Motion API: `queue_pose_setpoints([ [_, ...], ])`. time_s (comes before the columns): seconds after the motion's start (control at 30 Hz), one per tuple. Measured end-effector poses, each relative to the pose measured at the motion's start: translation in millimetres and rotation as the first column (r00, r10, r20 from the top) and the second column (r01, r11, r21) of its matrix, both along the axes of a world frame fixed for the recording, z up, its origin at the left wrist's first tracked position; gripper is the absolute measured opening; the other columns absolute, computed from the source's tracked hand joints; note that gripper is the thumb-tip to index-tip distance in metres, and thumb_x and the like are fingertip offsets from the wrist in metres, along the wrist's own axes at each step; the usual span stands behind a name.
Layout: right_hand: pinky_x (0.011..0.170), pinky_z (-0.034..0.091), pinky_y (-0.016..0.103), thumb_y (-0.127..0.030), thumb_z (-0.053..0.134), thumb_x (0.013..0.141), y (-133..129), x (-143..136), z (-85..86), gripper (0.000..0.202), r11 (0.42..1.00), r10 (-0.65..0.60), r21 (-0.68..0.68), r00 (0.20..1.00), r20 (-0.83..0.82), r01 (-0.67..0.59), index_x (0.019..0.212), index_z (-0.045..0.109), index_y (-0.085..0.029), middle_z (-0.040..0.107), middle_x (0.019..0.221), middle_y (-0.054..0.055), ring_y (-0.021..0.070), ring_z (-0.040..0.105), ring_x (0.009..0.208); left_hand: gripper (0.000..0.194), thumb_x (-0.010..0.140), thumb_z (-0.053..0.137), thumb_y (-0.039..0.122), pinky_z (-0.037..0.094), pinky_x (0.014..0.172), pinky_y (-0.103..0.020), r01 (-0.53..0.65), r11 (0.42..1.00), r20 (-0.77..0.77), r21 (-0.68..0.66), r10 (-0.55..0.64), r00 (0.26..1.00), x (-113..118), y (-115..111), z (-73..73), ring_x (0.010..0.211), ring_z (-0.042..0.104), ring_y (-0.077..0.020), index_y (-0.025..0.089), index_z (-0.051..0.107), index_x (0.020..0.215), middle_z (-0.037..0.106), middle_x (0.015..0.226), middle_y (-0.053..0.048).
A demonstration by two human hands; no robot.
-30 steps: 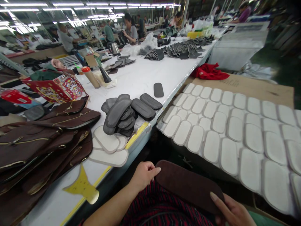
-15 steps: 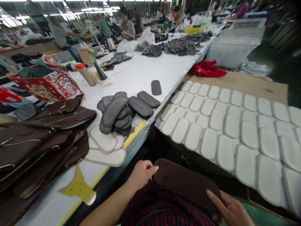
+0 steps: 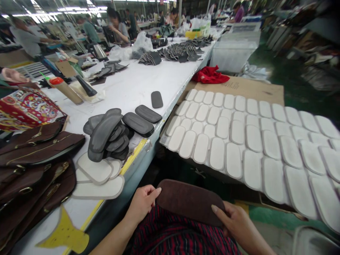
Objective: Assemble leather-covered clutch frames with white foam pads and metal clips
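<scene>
White surface (image 3: 138,80) runs from the lower left toward people (image 3: 91,32) in a long, crowded workshop. Brown bags (image 3: 34,152) lie at far left, a yellow template (image 3: 63,233) nearer the camera. Overlapping white pieces (image 3: 98,188) and a heap of dark grey pieces (image 3: 105,131) follow along the edge. Next, the left hand (image 3: 142,204) has its fingers curled, thumb and forefinger pinching the left end of a dark brown piece (image 3: 189,202). That piece stretches between both hands, above a striped garment (image 3: 180,235). The right hand (image 3: 233,219) grips its other end, thumb on top, other fingers partly hidden beneath. Farther right, white oblong pieces (image 3: 254,135) lie in overlapping rows.
</scene>
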State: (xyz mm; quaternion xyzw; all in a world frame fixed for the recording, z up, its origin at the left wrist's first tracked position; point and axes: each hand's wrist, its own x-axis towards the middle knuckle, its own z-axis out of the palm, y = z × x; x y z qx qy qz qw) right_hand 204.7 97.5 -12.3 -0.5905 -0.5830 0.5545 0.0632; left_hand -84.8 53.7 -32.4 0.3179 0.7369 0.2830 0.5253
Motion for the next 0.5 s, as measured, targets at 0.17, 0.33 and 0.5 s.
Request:
queue_pose_setpoints([
  [0.17,0.038,0.034,0.019,-0.055,0.042,0.081,-2.8,11.7,-8.3,0.040,0.999,-0.033,-0.025,0.999,-0.013,0.033,0.061,0.045,-0.019,0.047,0.044,-0.005,0.0103,0.048,0.037,0.041,0.072,0.053,0.055,0.021,0.034,-0.017,-0.001,1.000,-0.052,-0.030,0.000,0.999,0.8,1.0,1.4,0.029,0.030,-0.0044,0.018,0.044,0.056,0.041,0.037,0.008],
  [0.33,0.035,0.030,0.018,-0.053,0.041,0.081,-4.6,21.4,-8.6,0.042,0.989,-0.120,-0.097,0.991,-0.056,0.115,0.056,0.040,-0.020,0.047,0.042,-0.006,0.0090,0.046,0.034,0.041,0.071,0.054,0.056,0.018,0.033,-0.016,0.006,0.997,-0.021,-0.071,-0.008,1.000,-0.1,2.8,2.8,0.029,0.028,-0.0041,0.018,0.042,0.058,0.040,0.037,0.009],
  [0.5,0.036,0.031,0.018,-0.050,0.043,0.082,-7.2,24.1,-10.6,0.039,0.985,-0.150,-0.106,0.982,-0.114,0.138,0.058,0.043,-0.019,0.046,0.044,-0.006,0.0082,0.044,0.035,0.042,0.070,0.055,0.058,0.017,0.033,-0.015,-0.003,0.997,-0.010,-0.082,0.002,1.000,0.5,1.7,1.9,0.029,0.027,-0.0036,0.018,0.043,0.061,0.038,0.038,0.010],
])
